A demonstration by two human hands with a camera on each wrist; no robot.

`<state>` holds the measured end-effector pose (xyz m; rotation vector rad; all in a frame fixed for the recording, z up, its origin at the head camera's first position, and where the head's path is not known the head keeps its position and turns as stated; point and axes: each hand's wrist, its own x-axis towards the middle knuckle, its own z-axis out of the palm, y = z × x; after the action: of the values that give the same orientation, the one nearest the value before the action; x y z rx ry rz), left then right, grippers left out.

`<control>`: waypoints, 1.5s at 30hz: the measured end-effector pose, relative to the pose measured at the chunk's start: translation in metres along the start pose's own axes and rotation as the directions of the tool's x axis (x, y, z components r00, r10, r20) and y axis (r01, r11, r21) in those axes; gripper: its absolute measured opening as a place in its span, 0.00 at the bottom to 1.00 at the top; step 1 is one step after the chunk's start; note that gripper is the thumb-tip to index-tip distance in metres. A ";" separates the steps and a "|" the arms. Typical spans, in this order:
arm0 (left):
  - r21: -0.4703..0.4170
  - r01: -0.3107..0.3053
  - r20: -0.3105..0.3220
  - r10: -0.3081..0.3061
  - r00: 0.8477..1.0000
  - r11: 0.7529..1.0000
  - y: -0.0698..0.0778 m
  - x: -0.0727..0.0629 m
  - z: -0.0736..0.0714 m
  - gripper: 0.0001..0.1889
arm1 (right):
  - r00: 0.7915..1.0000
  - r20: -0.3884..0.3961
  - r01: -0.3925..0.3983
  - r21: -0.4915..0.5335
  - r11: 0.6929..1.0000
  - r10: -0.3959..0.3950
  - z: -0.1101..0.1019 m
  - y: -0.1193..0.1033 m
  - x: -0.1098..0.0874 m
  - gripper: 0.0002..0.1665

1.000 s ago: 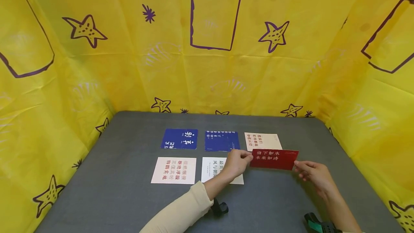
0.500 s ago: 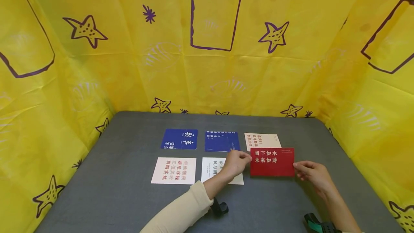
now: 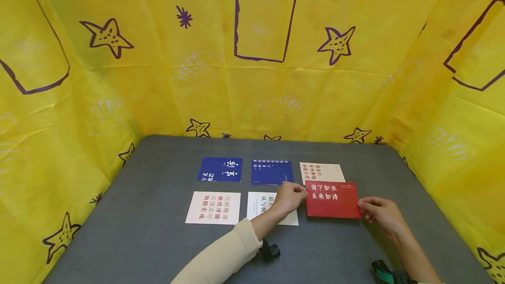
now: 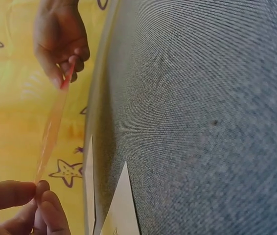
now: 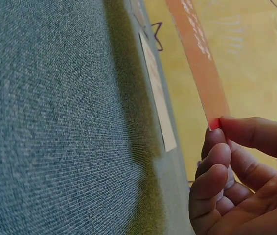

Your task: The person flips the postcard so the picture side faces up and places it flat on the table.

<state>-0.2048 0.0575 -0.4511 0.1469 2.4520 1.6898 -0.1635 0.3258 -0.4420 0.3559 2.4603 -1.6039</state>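
Both hands hold a red card [image 3: 333,203] with white printed characters by its two short ends. My left hand [image 3: 289,197] pinches the left end between thumb and fingers, above a white card [image 3: 257,209] that it partly covers. At the right end, my right hand [image 3: 382,214] pinches with thumb and fingertips. In both wrist views the red card [image 4: 53,129] appears nearly edge-on and raised off the table. Its upper edge overlaps a cream card [image 3: 329,171] with red characters in the head view.
Two blue cards [image 3: 220,170] lie in the back row on the grey table [image 3: 150,240]. A pale pink card [image 3: 213,208] with red characters lies front left. Yellow patterned cloth [image 3: 158,69] encloses the back and sides.
The red card has tilted, so more of its printed face shows and its near edge sits lower in view. Both hands have stayed almost in place, gripping its ends.
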 end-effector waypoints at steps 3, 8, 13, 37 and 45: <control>-0.012 -0.005 -0.026 0.004 1.000 1.000 0.000 0.001 0.002 0.07 | 1.000 -0.007 -0.019 -0.017 1.000 0.019 0.000 0.002 0.000 0.17; 0.000 0.020 -0.060 -0.020 0.998 1.000 -0.002 0.004 0.004 0.09 | 0.999 -0.008 -0.033 -0.037 0.999 0.033 0.001 0.005 0.003 0.19; 0.059 0.038 -0.046 -0.035 0.998 0.998 -0.001 0.006 0.005 0.09 | 0.999 -0.020 -0.032 -0.053 0.998 0.031 0.003 0.006 0.005 0.19; 0.345 0.053 0.048 -0.074 0.996 0.937 -0.001 0.004 0.009 0.20 | 1.000 -0.012 -0.021 -0.172 0.985 0.019 0.002 0.014 0.010 0.16; 0.405 0.004 0.074 -0.036 0.997 0.914 -0.002 0.001 0.011 0.18 | 1.000 -0.010 -0.015 -0.182 0.983 0.014 0.003 0.018 0.010 0.15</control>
<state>-0.2040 0.0669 -0.4565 0.2316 2.6961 1.1191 -0.1682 0.3306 -0.4617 0.3526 2.5786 -1.3604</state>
